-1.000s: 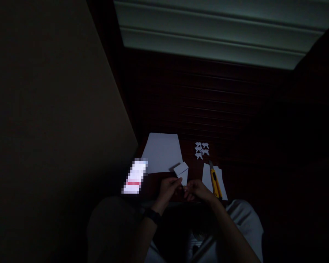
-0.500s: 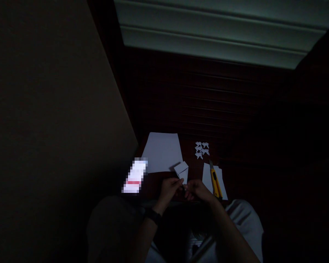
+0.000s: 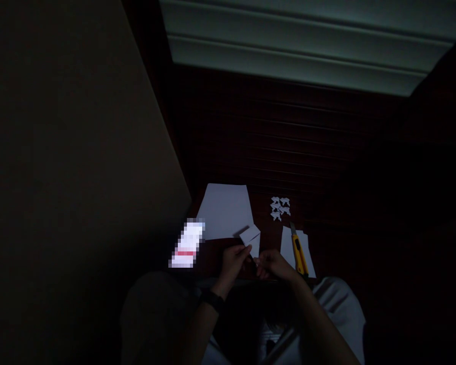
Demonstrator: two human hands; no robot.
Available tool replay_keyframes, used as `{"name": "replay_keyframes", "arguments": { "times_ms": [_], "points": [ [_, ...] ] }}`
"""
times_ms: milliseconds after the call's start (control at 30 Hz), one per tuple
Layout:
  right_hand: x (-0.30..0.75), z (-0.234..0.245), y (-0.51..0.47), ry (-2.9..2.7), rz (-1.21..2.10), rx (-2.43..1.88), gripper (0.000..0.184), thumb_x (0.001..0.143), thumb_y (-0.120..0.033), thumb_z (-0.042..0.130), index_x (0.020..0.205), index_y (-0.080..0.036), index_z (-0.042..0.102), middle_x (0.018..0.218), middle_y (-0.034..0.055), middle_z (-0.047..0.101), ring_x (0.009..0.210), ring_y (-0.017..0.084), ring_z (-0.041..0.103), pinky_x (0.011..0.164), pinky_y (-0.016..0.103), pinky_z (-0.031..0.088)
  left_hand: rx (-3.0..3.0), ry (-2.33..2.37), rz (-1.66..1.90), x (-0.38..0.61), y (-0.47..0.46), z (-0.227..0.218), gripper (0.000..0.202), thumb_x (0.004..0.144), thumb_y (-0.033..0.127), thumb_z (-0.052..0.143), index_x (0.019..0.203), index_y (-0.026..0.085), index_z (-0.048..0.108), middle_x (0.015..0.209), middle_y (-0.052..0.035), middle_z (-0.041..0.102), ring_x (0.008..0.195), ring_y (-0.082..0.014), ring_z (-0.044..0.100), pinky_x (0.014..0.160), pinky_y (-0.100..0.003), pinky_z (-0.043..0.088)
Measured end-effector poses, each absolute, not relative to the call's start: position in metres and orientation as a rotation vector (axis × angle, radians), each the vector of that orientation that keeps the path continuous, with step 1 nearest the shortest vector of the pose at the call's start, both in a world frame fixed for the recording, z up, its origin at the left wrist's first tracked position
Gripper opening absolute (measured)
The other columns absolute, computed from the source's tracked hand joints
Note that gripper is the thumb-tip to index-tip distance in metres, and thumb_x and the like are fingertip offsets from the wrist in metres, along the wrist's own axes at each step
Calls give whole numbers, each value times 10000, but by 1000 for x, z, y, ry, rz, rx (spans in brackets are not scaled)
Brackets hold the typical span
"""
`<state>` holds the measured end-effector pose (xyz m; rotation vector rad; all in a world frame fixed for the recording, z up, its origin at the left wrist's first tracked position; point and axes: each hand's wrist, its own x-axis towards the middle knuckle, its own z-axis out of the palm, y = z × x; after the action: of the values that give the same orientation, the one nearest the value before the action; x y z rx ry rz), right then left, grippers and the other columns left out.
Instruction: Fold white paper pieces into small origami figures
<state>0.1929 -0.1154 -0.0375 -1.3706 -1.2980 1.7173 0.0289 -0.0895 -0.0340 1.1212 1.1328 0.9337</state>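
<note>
Between my hands is a small folded piece of white paper (image 3: 253,239), its wide flap pointing away from me. My left hand (image 3: 235,261) pinches its left edge, thumb on top. At its lower right corner, the fingers of my right hand (image 3: 272,264) are closed on the paper's narrow end. Just beyond it lies a large white paper sheet (image 3: 226,210), which the folded piece partly overlaps in view. Fine creases are hard to make out in the dim light.
Several small folded paper figures (image 3: 280,208) sit at the back right. A yellow utility knife (image 3: 299,255), blade out, rests on white paper pieces (image 3: 288,248) at the right. A lit, pixelated phone (image 3: 187,244) lies at the left. A wall (image 3: 79,152) rises at the left.
The folded paper has tilted and shifted slightly left. My left thumb has slid a little up its edge; my right hand has barely moved.
</note>
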Motion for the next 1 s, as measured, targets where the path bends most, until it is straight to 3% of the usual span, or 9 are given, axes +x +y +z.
{"name": "replay_keyframes", "arguments": {
  "times_ms": [400, 633, 1000],
  "points": [
    [194, -38, -116, -1315, 1726, -1374, 403, 696, -532, 550, 692, -129, 547, 586, 47, 644, 477, 135, 593, 444, 224, 436, 1111, 1099, 919, 26, -90, -34, 404, 697, 504, 566, 716, 106, 635, 535, -25, 586, 390, -71, 457, 354, -161, 289],
    [195, -31, -117, -1303, 1724, -1338, 428, 706, -546, 537, 751, -122, 571, 704, 80, 679, 493, 130, 602, 485, 234, 452, 1127, 1085, 912, 26, -91, -33, 419, 694, 518, 561, 689, 104, 628, 539, -27, 587, 381, -67, 444, 356, -164, 289],
    [194, -37, -116, -1290, 1721, -1339, 426, 724, -553, 514, 739, -128, 536, 637, 61, 659, 467, 121, 586, 458, 220, 446, 1113, 1123, 874, 27, -91, -29, 445, 680, 537, 554, 723, 104, 648, 527, -35, 605, 360, -78, 457, 341, -174, 293]
  ]
}}
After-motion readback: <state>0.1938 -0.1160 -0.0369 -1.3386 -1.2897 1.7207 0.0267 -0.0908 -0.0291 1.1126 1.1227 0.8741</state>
